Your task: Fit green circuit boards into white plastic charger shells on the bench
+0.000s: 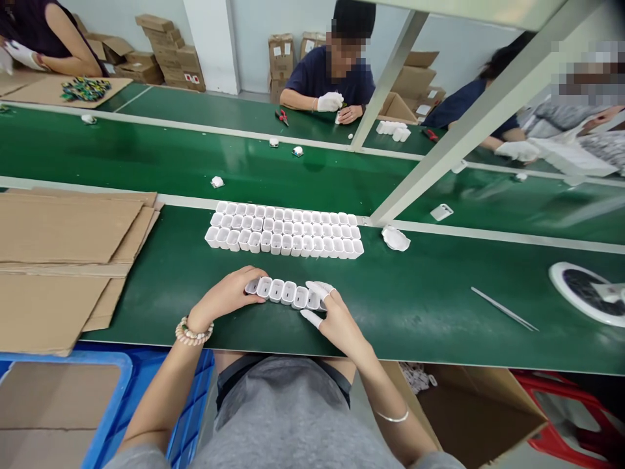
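A short row of white plastic charger housings (288, 292), their hollow sides facing up, lies on the green worktop between my two hands. My left hand (234, 291) grips the row's left end, thumb in front and fingers behind. At the right end my right hand (333, 314) is closed around the last housings, with white finger cots on its thumb and some fingers. Just beyond stands a block of similar white housings (283, 229), set in three long rows.
Flat cardboard sheets (63, 228) are stacked at left. Tweezers (505, 309), a crumpled white piece (395, 238) and a round white-rimmed device (586, 293) lie at right. A conveyor belt (166, 156) carries small white parts. A slanted metal post (439, 166) rises behind. Co-workers sit opposite.
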`<act>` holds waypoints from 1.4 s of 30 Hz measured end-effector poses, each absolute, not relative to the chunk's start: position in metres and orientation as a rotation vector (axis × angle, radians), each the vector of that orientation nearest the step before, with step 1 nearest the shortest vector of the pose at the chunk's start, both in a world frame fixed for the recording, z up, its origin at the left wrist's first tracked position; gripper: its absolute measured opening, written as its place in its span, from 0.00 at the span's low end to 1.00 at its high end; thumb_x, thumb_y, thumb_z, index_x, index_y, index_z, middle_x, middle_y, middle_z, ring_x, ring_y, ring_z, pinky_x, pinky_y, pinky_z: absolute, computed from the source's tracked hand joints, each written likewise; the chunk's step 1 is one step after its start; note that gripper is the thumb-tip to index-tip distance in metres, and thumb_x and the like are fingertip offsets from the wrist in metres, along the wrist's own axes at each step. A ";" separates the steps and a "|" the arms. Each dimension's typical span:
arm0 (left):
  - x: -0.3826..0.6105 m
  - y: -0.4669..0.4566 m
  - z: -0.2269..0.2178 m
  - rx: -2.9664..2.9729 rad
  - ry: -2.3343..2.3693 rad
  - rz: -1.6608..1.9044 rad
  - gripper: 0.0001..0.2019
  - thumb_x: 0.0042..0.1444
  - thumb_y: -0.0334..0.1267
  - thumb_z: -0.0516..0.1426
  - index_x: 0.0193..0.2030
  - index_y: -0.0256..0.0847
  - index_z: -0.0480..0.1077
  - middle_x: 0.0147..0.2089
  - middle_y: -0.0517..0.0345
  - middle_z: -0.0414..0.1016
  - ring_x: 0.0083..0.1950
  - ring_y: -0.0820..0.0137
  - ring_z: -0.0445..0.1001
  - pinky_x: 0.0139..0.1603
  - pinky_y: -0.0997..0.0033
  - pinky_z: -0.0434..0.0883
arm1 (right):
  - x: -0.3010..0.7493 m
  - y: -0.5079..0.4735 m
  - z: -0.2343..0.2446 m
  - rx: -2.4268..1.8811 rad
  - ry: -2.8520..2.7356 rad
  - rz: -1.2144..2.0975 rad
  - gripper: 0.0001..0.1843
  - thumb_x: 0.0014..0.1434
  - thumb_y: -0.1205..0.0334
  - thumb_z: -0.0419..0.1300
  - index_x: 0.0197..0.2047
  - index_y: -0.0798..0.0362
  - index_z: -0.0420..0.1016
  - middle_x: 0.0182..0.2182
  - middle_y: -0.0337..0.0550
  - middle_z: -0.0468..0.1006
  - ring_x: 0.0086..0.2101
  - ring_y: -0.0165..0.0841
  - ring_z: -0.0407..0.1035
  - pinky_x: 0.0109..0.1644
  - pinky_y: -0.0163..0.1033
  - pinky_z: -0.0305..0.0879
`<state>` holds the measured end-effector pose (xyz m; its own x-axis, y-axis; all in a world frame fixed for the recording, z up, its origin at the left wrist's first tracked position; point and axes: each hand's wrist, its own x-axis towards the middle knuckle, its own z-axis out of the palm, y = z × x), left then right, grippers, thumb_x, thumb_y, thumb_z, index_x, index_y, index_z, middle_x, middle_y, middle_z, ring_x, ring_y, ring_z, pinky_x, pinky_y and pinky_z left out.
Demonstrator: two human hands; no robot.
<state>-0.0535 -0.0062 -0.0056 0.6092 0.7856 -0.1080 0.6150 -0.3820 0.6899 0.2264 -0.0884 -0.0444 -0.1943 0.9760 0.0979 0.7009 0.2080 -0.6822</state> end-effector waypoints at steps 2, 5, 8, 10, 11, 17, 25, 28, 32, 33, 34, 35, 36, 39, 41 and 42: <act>-0.050 -0.011 -0.008 2.100 1.145 0.350 0.16 0.60 0.47 0.59 0.54 0.48 0.70 0.56 0.54 0.73 0.54 0.59 0.73 0.53 0.61 0.70 | 0.235 -0.074 -0.039 -1.508 -2.069 0.658 0.30 0.62 0.61 0.62 0.66 0.47 0.63 0.57 0.53 0.70 0.59 0.44 0.66 0.63 0.55 0.67; -0.045 -0.017 -0.012 2.062 1.198 0.440 0.16 0.60 0.45 0.59 0.54 0.48 0.69 0.56 0.54 0.73 0.54 0.59 0.73 0.55 0.59 0.70 | 0.247 -0.051 -0.028 -1.424 -2.271 0.625 0.28 0.62 0.59 0.63 0.65 0.50 0.66 0.54 0.53 0.74 0.55 0.45 0.69 0.58 0.53 0.71; -0.041 -0.018 -0.018 2.019 1.204 0.544 0.16 0.59 0.44 0.60 0.53 0.48 0.69 0.57 0.54 0.73 0.56 0.59 0.73 0.57 0.59 0.70 | 0.252 -0.030 -0.021 -1.337 -2.484 0.520 0.28 0.63 0.57 0.62 0.65 0.51 0.65 0.51 0.53 0.76 0.52 0.46 0.71 0.53 0.53 0.74; -0.039 -0.017 -0.021 1.975 1.201 0.602 0.17 0.58 0.45 0.60 0.54 0.48 0.69 0.57 0.53 0.74 0.56 0.59 0.74 0.56 0.59 0.71 | 0.252 -0.019 -0.022 -1.311 -2.599 0.412 0.29 0.63 0.55 0.62 0.65 0.53 0.65 0.47 0.54 0.77 0.50 0.48 0.71 0.49 0.52 0.75; -0.038 -0.016 -0.023 1.955 1.203 0.625 0.17 0.58 0.45 0.61 0.54 0.47 0.69 0.56 0.52 0.74 0.55 0.59 0.74 0.55 0.60 0.71 | 0.251 -0.015 -0.025 -1.303 -2.633 0.348 0.29 0.63 0.54 0.62 0.65 0.55 0.65 0.46 0.55 0.77 0.49 0.48 0.72 0.47 0.52 0.76; -0.035 -0.017 -0.032 1.921 1.232 0.686 0.18 0.58 0.47 0.61 0.54 0.49 0.69 0.56 0.54 0.75 0.55 0.60 0.75 0.54 0.60 0.73 | 0.250 -0.009 -0.049 -1.144 -2.573 0.026 0.32 0.63 0.46 0.60 0.64 0.57 0.67 0.45 0.56 0.78 0.46 0.47 0.72 0.43 0.49 0.76; -0.030 -0.019 -0.035 1.957 1.241 0.689 0.20 0.58 0.49 0.61 0.56 0.49 0.69 0.57 0.52 0.75 0.56 0.57 0.75 0.57 0.56 0.73 | 0.256 -0.012 -0.058 -1.116 -2.411 -0.037 0.32 0.62 0.41 0.61 0.62 0.53 0.71 0.42 0.53 0.79 0.43 0.44 0.74 0.38 0.44 0.75; -0.030 -0.019 -0.037 1.988 1.246 0.732 0.21 0.59 0.50 0.60 0.58 0.50 0.67 0.58 0.52 0.74 0.58 0.58 0.74 0.58 0.57 0.73 | 0.257 -0.013 -0.055 -1.128 -2.373 -0.032 0.32 0.62 0.41 0.61 0.62 0.51 0.71 0.43 0.52 0.80 0.43 0.43 0.74 0.40 0.44 0.75; -0.029 -0.019 -0.037 2.016 1.257 0.672 0.22 0.60 0.50 0.60 0.59 0.48 0.67 0.59 0.52 0.74 0.59 0.59 0.73 0.60 0.58 0.72 | 0.256 -0.015 -0.052 -1.191 -2.439 0.043 0.33 0.62 0.40 0.60 0.64 0.51 0.70 0.44 0.53 0.80 0.46 0.45 0.73 0.42 0.46 0.75; -0.029 -0.019 -0.036 2.022 1.258 0.649 0.22 0.60 0.50 0.59 0.59 0.48 0.67 0.59 0.52 0.73 0.59 0.59 0.73 0.60 0.58 0.72 | 0.256 -0.015 -0.052 -1.213 -2.459 0.071 0.33 0.62 0.40 0.59 0.64 0.51 0.70 0.44 0.53 0.80 0.46 0.46 0.73 0.42 0.46 0.75; -0.028 -0.019 -0.036 2.028 1.259 0.633 0.22 0.61 0.50 0.59 0.59 0.48 0.67 0.59 0.51 0.73 0.59 0.59 0.73 0.59 0.58 0.71 | 0.256 -0.015 -0.053 -1.235 -2.470 0.100 0.34 0.62 0.40 0.59 0.64 0.51 0.70 0.44 0.54 0.80 0.46 0.46 0.73 0.42 0.47 0.75; -0.028 -0.020 -0.035 2.034 1.262 0.626 0.22 0.61 0.50 0.59 0.59 0.48 0.66 0.59 0.52 0.73 0.59 0.59 0.73 0.59 0.59 0.71 | 0.255 -0.015 -0.053 -1.255 -2.472 0.125 0.34 0.62 0.39 0.59 0.64 0.52 0.70 0.44 0.54 0.79 0.46 0.46 0.72 0.42 0.47 0.75; -0.028 -0.020 -0.034 2.038 1.265 0.628 0.22 0.61 0.50 0.59 0.60 0.48 0.66 0.59 0.52 0.73 0.59 0.59 0.73 0.59 0.59 0.71 | 0.255 -0.015 -0.053 -1.270 -2.469 0.139 0.34 0.62 0.39 0.59 0.64 0.52 0.70 0.44 0.54 0.79 0.46 0.46 0.72 0.41 0.46 0.75; -0.028 -0.020 -0.033 2.044 1.278 0.648 0.22 0.61 0.50 0.59 0.60 0.48 0.66 0.59 0.52 0.73 0.59 0.59 0.73 0.58 0.60 0.72 | 0.254 -0.017 -0.052 -1.291 -2.456 0.122 0.34 0.62 0.39 0.59 0.63 0.52 0.71 0.45 0.55 0.79 0.46 0.46 0.72 0.41 0.46 0.74; -0.028 -0.020 -0.033 2.043 1.286 0.640 0.22 0.61 0.50 0.59 0.60 0.48 0.66 0.59 0.52 0.73 0.59 0.59 0.73 0.57 0.60 0.72 | 0.254 -0.017 -0.051 -1.284 -2.477 0.104 0.34 0.63 0.40 0.59 0.64 0.53 0.70 0.46 0.55 0.79 0.46 0.46 0.72 0.42 0.46 0.75; -0.027 -0.020 -0.034 2.041 1.288 0.627 0.22 0.61 0.50 0.59 0.60 0.48 0.66 0.59 0.52 0.73 0.59 0.60 0.73 0.57 0.61 0.72 | 0.254 -0.017 -0.050 -1.281 -2.494 0.103 0.34 0.63 0.41 0.58 0.64 0.53 0.69 0.46 0.55 0.79 0.46 0.47 0.71 0.42 0.46 0.75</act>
